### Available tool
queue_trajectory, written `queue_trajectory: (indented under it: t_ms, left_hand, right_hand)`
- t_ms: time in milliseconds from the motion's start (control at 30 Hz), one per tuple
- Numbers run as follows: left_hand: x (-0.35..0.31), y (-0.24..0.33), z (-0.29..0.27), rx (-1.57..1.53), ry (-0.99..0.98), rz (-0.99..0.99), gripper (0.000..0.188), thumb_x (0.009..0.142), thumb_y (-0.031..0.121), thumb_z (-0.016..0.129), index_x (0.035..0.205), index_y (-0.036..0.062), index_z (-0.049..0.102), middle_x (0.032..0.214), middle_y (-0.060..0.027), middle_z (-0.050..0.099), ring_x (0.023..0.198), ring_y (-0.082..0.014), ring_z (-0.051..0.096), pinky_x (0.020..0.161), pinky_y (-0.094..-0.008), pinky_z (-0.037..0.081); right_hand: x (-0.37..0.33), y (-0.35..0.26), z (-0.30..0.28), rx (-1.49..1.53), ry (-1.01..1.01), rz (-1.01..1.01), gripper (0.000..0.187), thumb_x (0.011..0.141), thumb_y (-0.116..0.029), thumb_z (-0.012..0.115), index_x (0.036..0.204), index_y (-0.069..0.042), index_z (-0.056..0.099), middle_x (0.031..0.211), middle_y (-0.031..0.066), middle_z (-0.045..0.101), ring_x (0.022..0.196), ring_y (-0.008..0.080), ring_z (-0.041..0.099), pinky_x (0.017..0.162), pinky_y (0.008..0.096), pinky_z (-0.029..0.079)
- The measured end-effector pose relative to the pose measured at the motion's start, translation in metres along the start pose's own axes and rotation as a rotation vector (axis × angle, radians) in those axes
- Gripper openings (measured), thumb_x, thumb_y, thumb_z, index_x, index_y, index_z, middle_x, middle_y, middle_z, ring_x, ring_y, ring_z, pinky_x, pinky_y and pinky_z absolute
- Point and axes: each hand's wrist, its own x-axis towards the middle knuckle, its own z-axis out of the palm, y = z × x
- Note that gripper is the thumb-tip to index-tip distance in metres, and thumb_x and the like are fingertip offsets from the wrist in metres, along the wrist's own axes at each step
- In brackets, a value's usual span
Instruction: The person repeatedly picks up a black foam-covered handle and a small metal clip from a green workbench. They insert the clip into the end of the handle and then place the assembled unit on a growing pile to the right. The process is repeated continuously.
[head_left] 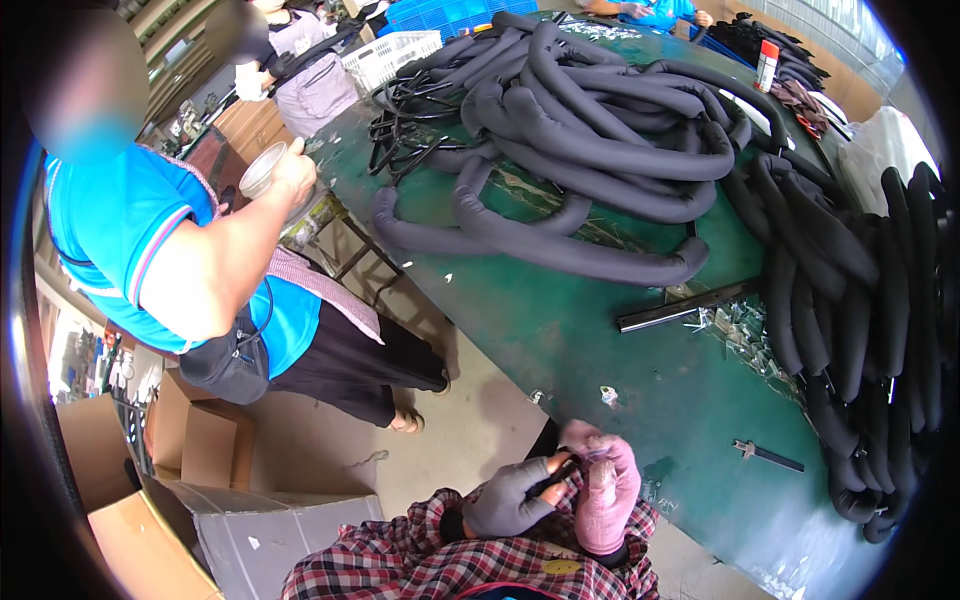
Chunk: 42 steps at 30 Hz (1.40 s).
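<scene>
My left hand (pixel 508 497) wears a grey glove with bare fingertips. Its thumb and fingers close around a small dark piece (pixel 568 466) in front of my body. Right beside it my right hand (pixel 607 495), in a pink glove, is curled with its fingers bent over the same spot. The gloves mostly hide the dark piece, so its kind cannot be made out. Both hands are low in the view, by the near edge of the green table (pixel 520 340) and over a red and black checked garment (pixel 400 550).
Black foam-covered tubes (pixel 600 150) are heaped on the table, with more (pixel 850 290) at its right. A dark metal bar (pixel 690 305), small clear pieces (pixel 745 345) and a caliper-like tool (pixel 768 456) lie nearer. At left stand a person in blue (pixel 200 240) holding a bowl, and cardboard boxes (pixel 190 440).
</scene>
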Motion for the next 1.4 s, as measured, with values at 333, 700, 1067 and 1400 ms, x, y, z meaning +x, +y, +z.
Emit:
queue_trajectory:
  t_ms: [333, 700, 1067, 1400]
  left_hand:
    - [-0.003, 0.003, 0.005, 0.247, -0.086, 0.057, 0.047, 0.091, 0.018, 0.069, 0.132, -0.0028, 0.056, 0.103, -0.0195, 0.068, 0.082, -0.0349, 0.070, 0.068, -0.0381, 0.057]
    - [-0.002, 0.001, 0.011, 0.414, -0.108, 0.116, 0.040, 0.088, 0.021, 0.070, 0.121, -0.0008, 0.061, 0.088, -0.0170, 0.068, 0.069, -0.0339, 0.068, 0.059, -0.0400, 0.054]
    - [-0.002, 0.017, 0.007, 0.449, -0.037, 0.211, 0.037, 0.087, 0.023, 0.070, 0.116, 0.0006, 0.063, 0.080, -0.0141, 0.067, 0.063, -0.0312, 0.067, 0.056, -0.0382, 0.054]
    - [0.014, 0.034, -0.017, 0.438, -0.220, 0.122, 0.035, 0.093, 0.020, 0.064, 0.124, 0.0040, 0.062, 0.088, -0.0188, 0.067, 0.072, -0.0375, 0.067, 0.061, -0.0434, 0.054]
  right_hand:
    - [-0.008, -0.023, -0.007, 0.138, -0.079, 0.269, 0.044, 0.093, -0.039, 0.071, 0.108, 0.002, 0.063, 0.119, 0.0246, 0.067, 0.105, 0.0313, 0.067, 0.096, 0.0434, 0.053]
    - [-0.024, -0.003, -0.005, 0.218, 0.075, 0.191, 0.036, 0.096, -0.031, 0.069, 0.102, 0.004, 0.067, 0.115, 0.0219, 0.069, 0.100, 0.0313, 0.069, 0.093, 0.0438, 0.054]
    - [-0.034, 0.002, 0.007, 0.376, 0.078, 0.146, 0.035, 0.096, -0.031, 0.067, 0.095, 0.003, 0.066, 0.117, 0.0184, 0.068, 0.108, 0.0341, 0.066, 0.101, 0.0528, 0.049]
    - [-0.021, -0.015, 0.013, 0.249, -0.185, -0.001, 0.047, 0.104, -0.037, 0.050, 0.122, 0.005, 0.062, 0.128, 0.0191, 0.063, 0.126, 0.0339, 0.054, 0.112, 0.0467, 0.037]
